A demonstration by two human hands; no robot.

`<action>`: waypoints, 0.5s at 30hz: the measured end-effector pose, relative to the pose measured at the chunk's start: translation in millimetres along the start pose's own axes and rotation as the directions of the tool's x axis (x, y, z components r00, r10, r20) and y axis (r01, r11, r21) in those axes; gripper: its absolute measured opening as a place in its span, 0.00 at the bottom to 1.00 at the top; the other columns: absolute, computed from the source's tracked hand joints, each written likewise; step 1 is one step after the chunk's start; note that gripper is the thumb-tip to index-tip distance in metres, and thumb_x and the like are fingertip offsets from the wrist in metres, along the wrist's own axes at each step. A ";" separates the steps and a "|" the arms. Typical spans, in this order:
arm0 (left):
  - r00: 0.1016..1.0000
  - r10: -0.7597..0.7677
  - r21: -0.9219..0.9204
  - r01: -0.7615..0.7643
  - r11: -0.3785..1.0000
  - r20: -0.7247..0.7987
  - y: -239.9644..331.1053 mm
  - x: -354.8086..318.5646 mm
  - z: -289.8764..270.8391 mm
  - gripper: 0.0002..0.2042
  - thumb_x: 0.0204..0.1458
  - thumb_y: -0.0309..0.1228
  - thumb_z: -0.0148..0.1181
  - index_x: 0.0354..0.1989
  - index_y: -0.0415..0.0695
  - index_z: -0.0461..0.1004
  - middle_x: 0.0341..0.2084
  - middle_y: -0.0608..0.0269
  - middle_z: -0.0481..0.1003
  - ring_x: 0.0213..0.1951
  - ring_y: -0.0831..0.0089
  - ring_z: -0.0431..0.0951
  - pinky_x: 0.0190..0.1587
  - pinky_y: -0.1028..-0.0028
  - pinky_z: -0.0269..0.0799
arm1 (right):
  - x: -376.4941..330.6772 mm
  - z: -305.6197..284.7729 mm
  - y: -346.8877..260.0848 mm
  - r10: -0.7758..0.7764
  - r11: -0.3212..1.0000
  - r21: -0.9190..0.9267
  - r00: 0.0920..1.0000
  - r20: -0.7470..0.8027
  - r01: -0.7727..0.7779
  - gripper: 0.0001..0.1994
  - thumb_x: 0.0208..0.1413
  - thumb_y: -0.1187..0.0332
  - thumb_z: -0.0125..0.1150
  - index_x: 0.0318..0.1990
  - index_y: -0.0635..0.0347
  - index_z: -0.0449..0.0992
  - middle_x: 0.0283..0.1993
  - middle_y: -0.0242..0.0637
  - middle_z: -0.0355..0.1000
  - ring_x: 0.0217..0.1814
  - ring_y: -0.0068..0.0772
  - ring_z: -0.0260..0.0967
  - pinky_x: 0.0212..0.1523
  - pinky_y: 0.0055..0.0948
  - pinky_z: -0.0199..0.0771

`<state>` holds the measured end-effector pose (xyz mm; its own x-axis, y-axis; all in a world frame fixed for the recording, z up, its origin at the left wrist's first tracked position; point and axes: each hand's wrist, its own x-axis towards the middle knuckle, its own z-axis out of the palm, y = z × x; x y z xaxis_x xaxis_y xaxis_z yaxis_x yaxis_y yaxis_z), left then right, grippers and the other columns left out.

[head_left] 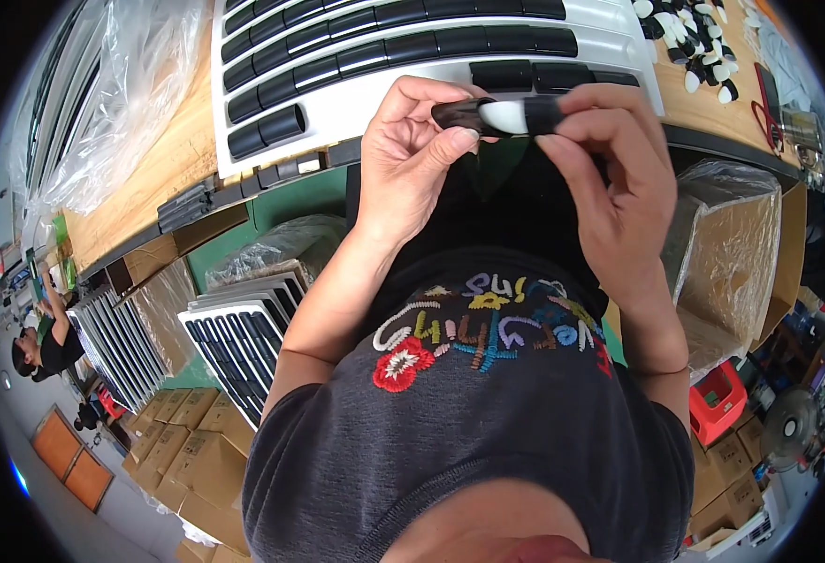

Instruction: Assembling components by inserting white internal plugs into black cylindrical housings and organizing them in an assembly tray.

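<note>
Left grip: hand (401, 155) pinching a glossy dark shell (455, 116) | Right grip: hand (626, 159) pinching a black-and-white piece (506, 117), white end right at the shell, apparently not fully joined | Where: between the hands, before the white tray (337, 108) | Done: rows of black cylinders (362, 61) | Remaining: nearest row gapped, loose pile (678, 30) on the counter (150, 167)

The left forearm (337, 291) slants from near left toward the far middle, wrist fairly straight; the left grip (403, 159) shows its palm, thumb and forefinger pinched. The right forearm (655, 328) reaches far along the right; the right grip (624, 169) points left, fingers bent, thumb on the near side, though blur makes its fingertips hard to judge
</note>
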<state>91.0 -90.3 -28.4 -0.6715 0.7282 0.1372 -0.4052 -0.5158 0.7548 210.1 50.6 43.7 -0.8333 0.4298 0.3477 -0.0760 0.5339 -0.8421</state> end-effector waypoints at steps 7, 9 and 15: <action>0.996 -0.057 -0.134 0.066 0.989 0.070 0.7 -0.2 -17.3 0.13 0.57 0.23 0.61 0.50 0.41 0.68 0.47 0.53 0.74 0.40 0.69 0.78 0.45 0.72 0.73 | -2.4 -4.8 -6.3 -0.060 0.998 -0.020 0.997 -0.041 0.059 0.05 0.57 0.82 0.60 0.39 0.67 0.72 0.49 0.38 0.64 0.43 0.21 0.63 0.43 0.16 0.64; 0.997 -0.070 -0.146 0.074 0.987 0.033 1.8 -1.7 -18.1 0.14 0.57 0.22 0.61 0.50 0.41 0.68 0.48 0.51 0.73 0.42 0.67 0.78 0.48 0.70 0.74 | -0.3 -3.5 -6.5 -0.127 0.987 -0.098 0.991 0.038 0.130 0.05 0.57 0.82 0.60 0.39 0.68 0.71 0.49 0.38 0.63 0.43 0.22 0.63 0.42 0.17 0.64; 0.966 0.255 0.166 -0.260 0.951 0.051 6.2 1.2 -23.3 0.14 0.49 0.13 0.64 0.42 0.39 0.72 0.49 0.47 0.73 0.51 0.66 0.76 0.53 0.70 0.75 | 0.7 5.0 -4.6 0.019 0.996 0.093 0.994 -0.109 -0.009 0.05 0.56 0.80 0.63 0.36 0.66 0.72 0.41 0.34 0.65 0.34 0.19 0.63 0.34 0.17 0.65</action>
<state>73.2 -103.1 -38.6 -0.7199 0.5948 0.3577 -0.1077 -0.6048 0.7890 207.1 44.8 45.7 -0.7700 0.5169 0.3741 -0.1189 0.4598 -0.8800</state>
